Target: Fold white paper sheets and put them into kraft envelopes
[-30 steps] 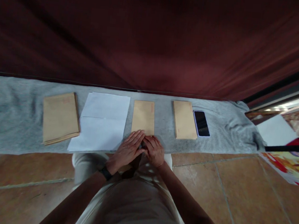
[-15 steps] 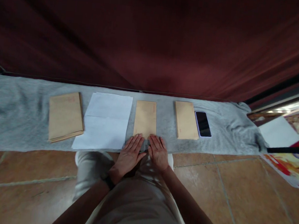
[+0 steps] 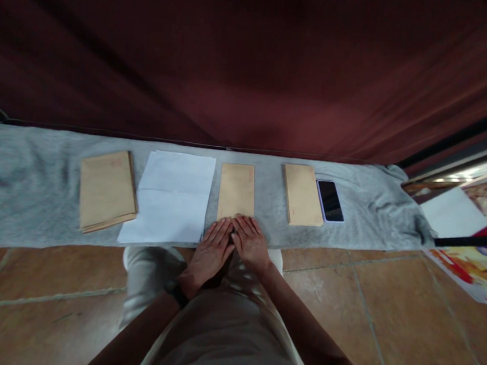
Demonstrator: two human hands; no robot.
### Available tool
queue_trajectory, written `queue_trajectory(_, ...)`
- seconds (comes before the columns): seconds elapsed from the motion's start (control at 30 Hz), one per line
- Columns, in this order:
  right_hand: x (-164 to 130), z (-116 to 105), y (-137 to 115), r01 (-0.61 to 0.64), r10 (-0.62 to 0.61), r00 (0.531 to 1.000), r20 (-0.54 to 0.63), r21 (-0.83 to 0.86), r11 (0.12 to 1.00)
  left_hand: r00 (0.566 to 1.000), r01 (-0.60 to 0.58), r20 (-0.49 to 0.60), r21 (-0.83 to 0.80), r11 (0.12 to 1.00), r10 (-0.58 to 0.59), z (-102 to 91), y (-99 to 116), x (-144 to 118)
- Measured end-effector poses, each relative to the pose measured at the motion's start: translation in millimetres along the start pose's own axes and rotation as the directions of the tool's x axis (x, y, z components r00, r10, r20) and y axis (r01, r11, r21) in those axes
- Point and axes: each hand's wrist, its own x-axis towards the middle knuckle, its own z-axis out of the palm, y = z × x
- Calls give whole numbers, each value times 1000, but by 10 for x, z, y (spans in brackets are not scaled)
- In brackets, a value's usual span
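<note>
A brown paper envelope [image 3: 237, 189] with faint red print lies flat in front of me on the grey cloth. My left hand [image 3: 213, 248] rests flat at its near edge, fingers stretched out. Close beside it, my right hand [image 3: 252, 245] lies flat on the same near edge, its fingers extended and nearly touching the left ones. The hands cover the envelope's near end. To the left are white paper sheets [image 3: 175, 199] with a crease across them, partly under a stack of larger brown envelopes [image 3: 107, 189]. A stack of small brown envelopes [image 3: 303, 195] lies to the right.
A smartphone [image 3: 330, 201] in a purple case lies against the right stack. The grey cloth [image 3: 378, 210] covers a long narrow surface backed by a dark red curtain [image 3: 254, 74]. Beyond its right end are white paper [image 3: 453, 214] and a colourful printed sheet [image 3: 478, 269]. Tiled floor [image 3: 335, 306] lies below.
My right hand has slid left along the envelope's near edge, closing the gap to my left hand. The left hand has hardly moved, and the envelope lies in the same place.
</note>
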Motion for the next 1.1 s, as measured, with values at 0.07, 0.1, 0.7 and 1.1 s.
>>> queue_trajectory(0.07, 33, 20, 10, 9, -9, 1000, 2, 1, 1000, 1000, 5, 5, 4, 1000, -5, -1, 0, -1)
queue_trajectory(0.1, 31, 23, 27, 4, -4, 1000, -4, -3, 1000, 1000, 8, 5, 5, 1000, -8, -1, 1, -1)
queue_trajectory(0.7, 79, -19, 109, 24, -24, 999, 25, -14, 1000, 1000, 5, -4, 17, 1000, -5, 20, -5, -5)
queue_trajectory(1.1, 88, 17, 352, -87, 80, 994, -72, -101, 991, 999, 45, 23, -5, 999, -45, -81, 45, 118)
